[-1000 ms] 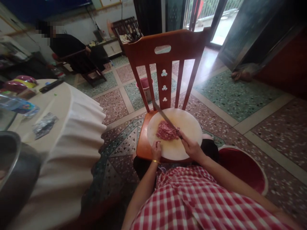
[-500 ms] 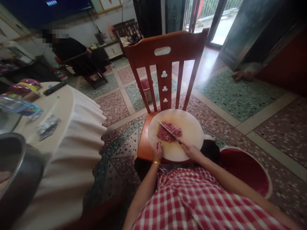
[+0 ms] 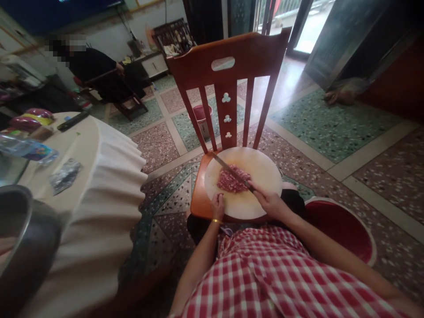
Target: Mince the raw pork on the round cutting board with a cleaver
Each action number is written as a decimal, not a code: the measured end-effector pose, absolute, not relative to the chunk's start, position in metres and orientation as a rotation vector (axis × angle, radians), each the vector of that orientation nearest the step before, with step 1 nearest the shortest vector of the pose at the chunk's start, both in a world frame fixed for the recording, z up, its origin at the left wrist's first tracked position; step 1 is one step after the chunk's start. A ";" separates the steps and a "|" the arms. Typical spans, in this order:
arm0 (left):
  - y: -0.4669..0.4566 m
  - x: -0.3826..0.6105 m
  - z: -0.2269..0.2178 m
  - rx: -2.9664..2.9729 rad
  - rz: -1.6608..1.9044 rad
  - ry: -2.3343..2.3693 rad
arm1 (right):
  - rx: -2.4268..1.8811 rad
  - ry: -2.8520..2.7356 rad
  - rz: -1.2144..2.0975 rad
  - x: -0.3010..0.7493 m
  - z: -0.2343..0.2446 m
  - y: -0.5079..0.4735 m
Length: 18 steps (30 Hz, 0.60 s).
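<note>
A round pale chopping board (image 3: 261, 172) lies on the seat of a reddish wooden chair (image 3: 228, 70). A small heap of minced red meat (image 3: 230, 180) sits on the board's middle. My right hand (image 3: 270, 202) is closed round the handle of a long knife (image 3: 228, 170), whose blade slants up to the left over the meat. My left hand (image 3: 217, 206), with a gold bangle at the wrist, rests with curled fingers on the board's near left edge, just below the meat.
A red plastic basin (image 3: 341, 227) stands on the floor to my right. A table with a white pleated cloth (image 3: 99, 176) and a metal bowl (image 3: 23, 238) is at my left. A small pink bucket (image 3: 201, 117) stands behind the chair. A person in dark clothes (image 3: 96, 66) sits far left.
The knife came down onto the meat half a second ago and now is raised again, slanting over it. My left hand has stayed on the board's edge.
</note>
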<state>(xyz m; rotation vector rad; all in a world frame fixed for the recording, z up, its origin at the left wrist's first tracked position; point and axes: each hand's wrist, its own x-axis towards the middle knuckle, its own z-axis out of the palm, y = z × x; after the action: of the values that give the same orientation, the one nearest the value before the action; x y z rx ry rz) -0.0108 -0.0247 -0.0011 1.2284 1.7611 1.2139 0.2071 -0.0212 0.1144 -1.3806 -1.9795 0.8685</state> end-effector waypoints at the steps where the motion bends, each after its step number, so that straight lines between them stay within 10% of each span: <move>1: -0.025 -0.011 -0.001 1.216 1.213 1.765 | -1.298 -1.962 0.829 0.206 0.119 -0.022; 18: -0.024 -0.011 -0.002 1.198 1.259 1.766 | -1.514 -1.965 0.911 0.207 0.099 -0.027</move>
<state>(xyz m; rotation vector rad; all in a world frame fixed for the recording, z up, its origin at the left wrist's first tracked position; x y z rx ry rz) -0.0112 -0.0240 -0.0016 1.1980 1.7659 1.2587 0.2074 -0.0268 0.0990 -1.5139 -1.9649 0.9110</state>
